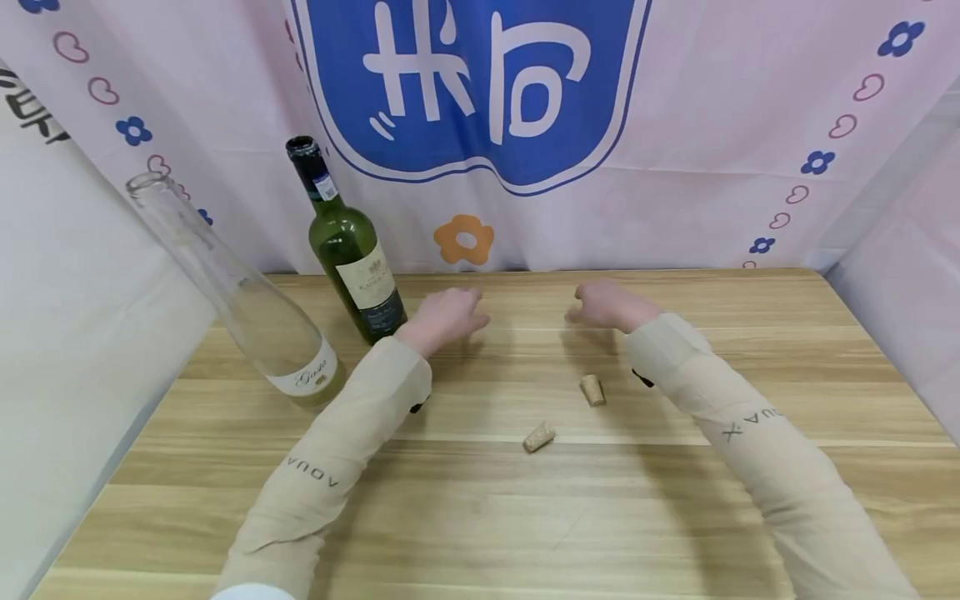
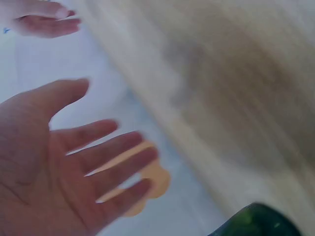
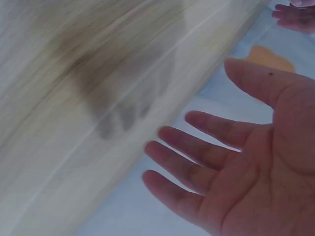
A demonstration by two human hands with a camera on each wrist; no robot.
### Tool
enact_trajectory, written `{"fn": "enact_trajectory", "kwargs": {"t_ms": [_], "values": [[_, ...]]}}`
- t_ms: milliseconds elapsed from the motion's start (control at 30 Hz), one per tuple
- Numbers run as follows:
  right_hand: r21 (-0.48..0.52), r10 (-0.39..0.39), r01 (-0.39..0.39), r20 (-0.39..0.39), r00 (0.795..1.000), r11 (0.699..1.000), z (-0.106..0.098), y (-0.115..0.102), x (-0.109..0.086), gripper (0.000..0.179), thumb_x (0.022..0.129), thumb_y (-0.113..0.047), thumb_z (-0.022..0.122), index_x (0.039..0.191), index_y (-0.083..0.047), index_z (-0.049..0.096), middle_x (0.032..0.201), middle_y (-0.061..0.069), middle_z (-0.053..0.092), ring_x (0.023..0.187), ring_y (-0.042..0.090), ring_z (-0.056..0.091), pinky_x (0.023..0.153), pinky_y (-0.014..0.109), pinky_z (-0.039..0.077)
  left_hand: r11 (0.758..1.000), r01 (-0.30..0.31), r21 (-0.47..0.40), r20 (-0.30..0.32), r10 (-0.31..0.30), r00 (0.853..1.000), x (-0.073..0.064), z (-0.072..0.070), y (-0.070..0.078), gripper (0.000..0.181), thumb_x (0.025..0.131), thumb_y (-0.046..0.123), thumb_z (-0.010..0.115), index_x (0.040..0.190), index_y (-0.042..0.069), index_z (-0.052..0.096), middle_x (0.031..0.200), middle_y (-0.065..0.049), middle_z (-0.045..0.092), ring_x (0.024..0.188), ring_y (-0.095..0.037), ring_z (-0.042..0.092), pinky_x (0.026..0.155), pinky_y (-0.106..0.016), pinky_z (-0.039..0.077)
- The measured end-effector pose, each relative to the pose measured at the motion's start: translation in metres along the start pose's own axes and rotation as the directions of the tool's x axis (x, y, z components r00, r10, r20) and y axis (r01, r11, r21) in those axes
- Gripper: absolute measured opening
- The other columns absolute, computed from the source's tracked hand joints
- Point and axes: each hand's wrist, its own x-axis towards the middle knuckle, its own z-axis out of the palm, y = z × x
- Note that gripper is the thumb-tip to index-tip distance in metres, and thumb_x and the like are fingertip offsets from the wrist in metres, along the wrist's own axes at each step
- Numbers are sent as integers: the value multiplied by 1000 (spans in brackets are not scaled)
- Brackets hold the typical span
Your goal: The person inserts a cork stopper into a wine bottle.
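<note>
Both hands hover over the far part of the wooden table, apart from each other and holding nothing. The left hand [image 1: 444, 319] is beside the green wine bottle [image 1: 360, 258]; in the left wrist view its fingers [image 2: 113, 152] are spread and relaxed. Over to the right, the right hand [image 1: 611, 306] has its fingers [image 3: 192, 167] loosely extended in the right wrist view. Two corks lie on the table: one cork [image 1: 592, 390] nearer the right hand, the other cork [image 1: 539, 437] closer to the middle. Left of the green bottle stands a tall clear bottle [image 1: 262, 325] with a white label.
The wooden table [image 1: 480, 533] ends at a printed cloth backdrop [image 1: 675, 217] with a blue emblem and an orange flower. White cloth [image 1: 90, 333] also hangs at the left side. Both bottles stand upright and uncorked near the left forearm.
</note>
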Motion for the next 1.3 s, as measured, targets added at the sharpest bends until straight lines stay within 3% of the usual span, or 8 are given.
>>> {"fn": "enact_trajectory", "kwargs": {"t_ms": [167, 467, 667, 833, 967, 1300], "values": [[-52, -13, 18, 90, 996, 998, -1, -20, -6, 56, 93, -31, 47, 134, 5, 36, 137, 23, 38, 125, 39, 36, 103, 50, 30, 1000, 4, -12, 101, -3, 995, -18, -8, -1, 53, 91, 38, 51, 131, 4, 44, 131, -13, 49, 118, -28, 47, 96, -42, 40], [-118, -106, 123, 140, 984, 985, 2, -61, -13, 54, 92, -32, 50, 131, 5, 41, 132, 22, 46, 121, 36, 43, 101, 45, 34, 997, 8, -73, 211, 8, 977, -51, -18, -5, 57, 93, 37, 48, 135, 1, 38, 136, -16, 43, 124, -29, 41, 101, -42, 35], [-134, -166, 187, 153, 974, 973, 3, -84, -17, 54, 92, -33, 52, 129, 4, 43, 129, 19, 49, 118, 32, 46, 100, 41, 36, 995, -5, -98, 176, 22, 984, -77, -26, -12, 59, 92, 37, 48, 135, -2, 37, 136, -19, 42, 125, -31, 39, 102, -43, 34], [-124, -180, 204, 184, 966, 971, 5, -100, -20, 57, 93, -34, 50, 136, 1, 36, 137, 16, 42, 125, 29, 40, 104, 40, 31, 996, 26, -80, 179, -11, 984, -94, -35, -17, 63, 92, 42, 47, 136, -1, 34, 134, -20, 44, 122, -33, 42, 99, -45, 36], [-119, -227, 246, 152, 962, 962, 5, -113, -20, 55, 93, -32, 51, 134, 2, 38, 135, 16, 44, 124, 28, 41, 103, 38, 32, 996, 38, -86, 174, -22, 984, -106, -40, -21, 65, 92, 43, 47, 138, -1, 32, 135, -21, 42, 123, -34, 41, 100, -47, 35], [-152, -341, 352, 97, 935, 923, 4, -148, -22, 47, 92, -31, 52, 129, -2, 46, 127, 11, 53, 114, 21, 51, 96, 32, 40, 984, 36, -172, 61, -26, 998, -146, -52, -30, 65, 91, 45, 48, 136, -1, 35, 133, -24, 43, 120, -37, 43, 97, -50, 36]]}}
